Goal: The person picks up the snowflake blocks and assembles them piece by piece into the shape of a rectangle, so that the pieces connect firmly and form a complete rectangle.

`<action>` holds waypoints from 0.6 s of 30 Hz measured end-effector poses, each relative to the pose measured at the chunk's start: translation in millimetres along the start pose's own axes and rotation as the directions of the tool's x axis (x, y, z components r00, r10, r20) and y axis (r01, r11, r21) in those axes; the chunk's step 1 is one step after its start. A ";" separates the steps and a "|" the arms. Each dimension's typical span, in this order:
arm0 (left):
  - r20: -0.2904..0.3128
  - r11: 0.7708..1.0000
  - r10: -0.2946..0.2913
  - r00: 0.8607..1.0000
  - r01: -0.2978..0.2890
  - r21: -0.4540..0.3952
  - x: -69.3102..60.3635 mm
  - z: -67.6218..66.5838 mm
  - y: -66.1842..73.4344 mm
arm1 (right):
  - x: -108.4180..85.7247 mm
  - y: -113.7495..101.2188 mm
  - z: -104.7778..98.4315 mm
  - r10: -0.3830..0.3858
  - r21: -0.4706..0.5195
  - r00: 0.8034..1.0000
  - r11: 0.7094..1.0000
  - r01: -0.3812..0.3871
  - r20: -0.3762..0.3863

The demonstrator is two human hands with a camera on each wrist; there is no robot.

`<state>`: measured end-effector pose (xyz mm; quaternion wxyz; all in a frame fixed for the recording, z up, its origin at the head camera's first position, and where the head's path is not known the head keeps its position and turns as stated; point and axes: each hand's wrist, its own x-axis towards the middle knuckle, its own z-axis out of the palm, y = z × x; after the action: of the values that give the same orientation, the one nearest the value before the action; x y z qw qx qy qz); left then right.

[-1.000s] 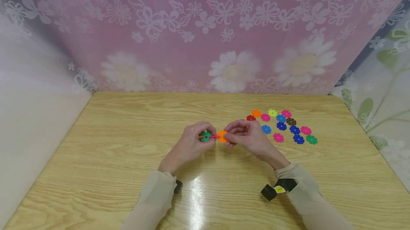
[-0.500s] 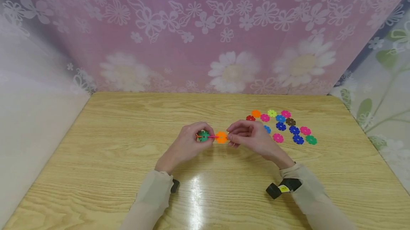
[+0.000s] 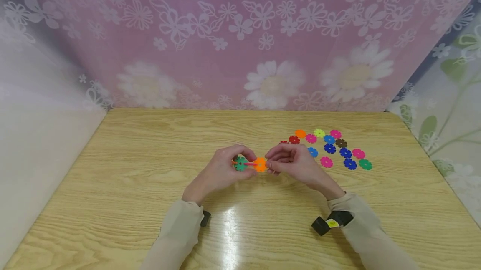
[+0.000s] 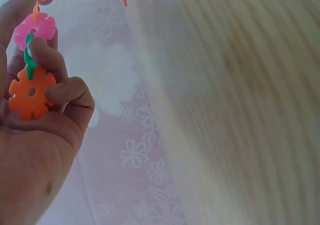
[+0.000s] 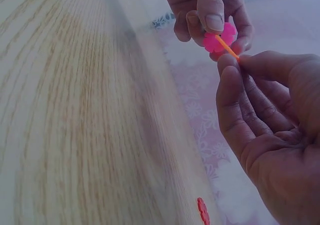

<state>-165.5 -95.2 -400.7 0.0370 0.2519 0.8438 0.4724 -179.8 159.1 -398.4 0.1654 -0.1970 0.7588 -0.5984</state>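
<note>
Head view, centre: the left hand (image 3: 221,167) grips a disc chain (image 3: 239,167); the right hand (image 3: 297,165) pinches its orange end disc (image 3: 258,167). The yellow label (image 3: 332,223), lower right, is unreadable. Left wrist view: the chain hangs upper left. Right wrist view: its pink disc (image 5: 213,44), upper right.

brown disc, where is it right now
In the head view, the brown disc lies on the right side of the table, to the right of the right hand, just right of the farther light blue disc.

Smooth plast. discs (image 4: 31,101), glossy wd-grain tbl (image 3: 150,170), cloth sleeves (image 3: 182,223)
</note>
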 end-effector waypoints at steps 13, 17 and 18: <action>-0.021 0.999 -0.050 0.999 0.051 0.015 1.0 -0.4 1.1 | 1.1 0.2 -6.6 -0.045 -0.143 0.998 0.989 0.040 -0.033; -0.032 0.997 -0.077 0.997 0.076 -0.024 0.6 -0.5 1.1 | -1.3 3.2 -19.9 -0.057 -0.237 0.995 0.971 0.035 -0.084; -0.034 0.997 -0.076 0.997 0.075 -0.032 0.6 -0.5 1.2 | -2.6 3.8 -24.1 -0.055 -0.249 0.994 0.968 0.030 -0.095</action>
<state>-165.7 -94.9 -399.3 0.0441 0.2109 0.8459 0.4880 -189.6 181.5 -396.5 0.0880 -0.2020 0.8303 -0.5118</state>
